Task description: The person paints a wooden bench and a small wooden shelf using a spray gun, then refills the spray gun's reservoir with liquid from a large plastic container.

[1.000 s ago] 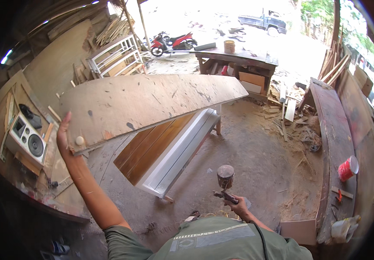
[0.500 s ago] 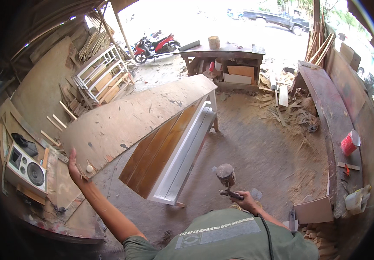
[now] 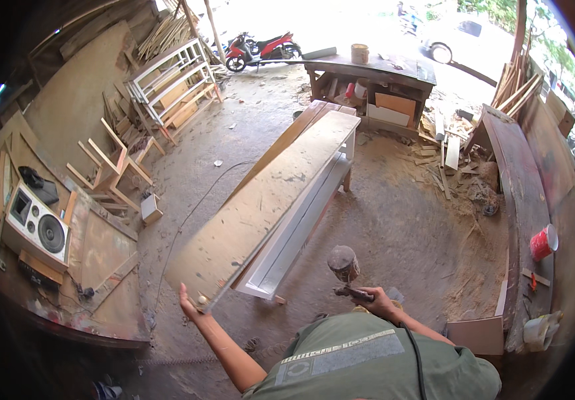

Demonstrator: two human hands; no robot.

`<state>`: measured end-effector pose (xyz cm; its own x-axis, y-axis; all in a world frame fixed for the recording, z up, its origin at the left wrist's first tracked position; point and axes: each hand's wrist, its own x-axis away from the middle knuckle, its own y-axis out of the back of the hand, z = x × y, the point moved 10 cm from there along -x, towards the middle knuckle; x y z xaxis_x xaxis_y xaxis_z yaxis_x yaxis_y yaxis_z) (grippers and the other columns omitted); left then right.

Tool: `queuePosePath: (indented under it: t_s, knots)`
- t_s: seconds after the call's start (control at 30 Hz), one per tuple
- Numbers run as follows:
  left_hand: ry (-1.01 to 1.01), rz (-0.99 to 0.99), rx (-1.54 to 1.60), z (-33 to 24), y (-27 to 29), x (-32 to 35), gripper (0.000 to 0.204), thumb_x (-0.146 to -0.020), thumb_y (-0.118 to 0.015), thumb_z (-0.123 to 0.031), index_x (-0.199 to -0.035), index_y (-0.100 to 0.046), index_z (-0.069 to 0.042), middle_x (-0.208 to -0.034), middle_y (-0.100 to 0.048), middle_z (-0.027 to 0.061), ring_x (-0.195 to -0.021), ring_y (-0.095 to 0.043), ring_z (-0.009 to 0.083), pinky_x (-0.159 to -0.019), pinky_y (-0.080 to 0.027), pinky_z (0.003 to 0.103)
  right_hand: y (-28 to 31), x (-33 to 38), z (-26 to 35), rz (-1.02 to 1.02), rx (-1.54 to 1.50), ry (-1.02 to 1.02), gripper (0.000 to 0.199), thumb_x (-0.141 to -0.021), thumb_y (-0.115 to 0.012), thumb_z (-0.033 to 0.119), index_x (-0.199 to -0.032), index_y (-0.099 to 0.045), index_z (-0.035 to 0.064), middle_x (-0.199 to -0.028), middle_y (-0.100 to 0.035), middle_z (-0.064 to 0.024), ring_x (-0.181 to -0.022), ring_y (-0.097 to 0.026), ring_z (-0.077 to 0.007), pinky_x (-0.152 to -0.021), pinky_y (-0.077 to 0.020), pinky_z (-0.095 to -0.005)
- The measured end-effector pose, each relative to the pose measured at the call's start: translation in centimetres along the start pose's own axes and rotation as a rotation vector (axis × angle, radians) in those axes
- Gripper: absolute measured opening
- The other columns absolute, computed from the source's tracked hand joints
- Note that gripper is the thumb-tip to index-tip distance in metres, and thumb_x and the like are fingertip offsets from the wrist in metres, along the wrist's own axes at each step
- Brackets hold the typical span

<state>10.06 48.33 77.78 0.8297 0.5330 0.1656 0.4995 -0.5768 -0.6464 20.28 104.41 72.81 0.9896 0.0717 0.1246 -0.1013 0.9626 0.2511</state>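
"Plywood panel (image 3: 267, 203): position?"

"Above the white-edged bench (image 3: 267, 275), roughly lengthwise, slightly askew, hiding much of its top. Far end lies over the bench's far end; whether the two touch cannot be told."

"And relative to the fingers?"

"Near corner sits at the left hand (image 3: 194, 311), off the bench's near end, to its left. At least one digit stands up along the panel's edge, just beside a small round knob (image 3: 202, 300); the rest are hidden. Hold on the panel is taken; how tightly they bend does not show."

"Why that corner?"

"Judgement: the right hand (image 3: 384, 305) is occupied, so one hand bears the near end while the length reaches out over the bench."

"Right fingers?"

"Curled closed round the handle of a spray gun (image 3: 355, 292), right of the bench's near end, apart from the panel. Its cup (image 3: 344, 262) sits on top, roughly upright, presumably to keep any contents in."
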Motion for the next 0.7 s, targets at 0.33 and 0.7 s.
queuePosePath:
  t_s: [0.33,0.7]
  knots:
    - [-0.014,-0.342,-0.235,10.5,14.0,-1.8,0.044,-0.093,-0.065,-0.026,-0.118,-0.063,0.01,-0.118,-0.066,0.0176,-0.102,-0.065,0.0303,-0.087,-0.053,0.042,-1.5,-1.4,-3.9,0.028,0.038,-0.144,0.032,-0.088,-0.079,0.017,-0.117,-0.072,0.0068,-0.083,-0.072,0.0011,-0.068,-0.061,-0.0042,-0.052,-0.0454,-0.0225]
    - [-0.132,-0.473,-0.321,13.0,17.2,-4.3,0.03,-0.094,-0.065,-0.022,-0.097,-0.068,0.008,-0.099,-0.069,0.0149,-0.087,-0.065,0.0251,-0.076,-0.054,0.04,-2.6,-2.6,-2.9,0.01,0.076,-0.272,0.032,-0.088,-0.077,0.017,-0.118,-0.072,0.0065,-0.08,-0.072,0.0,-0.067,-0.06,-0.004,-0.051,-0.0462,-0.023]
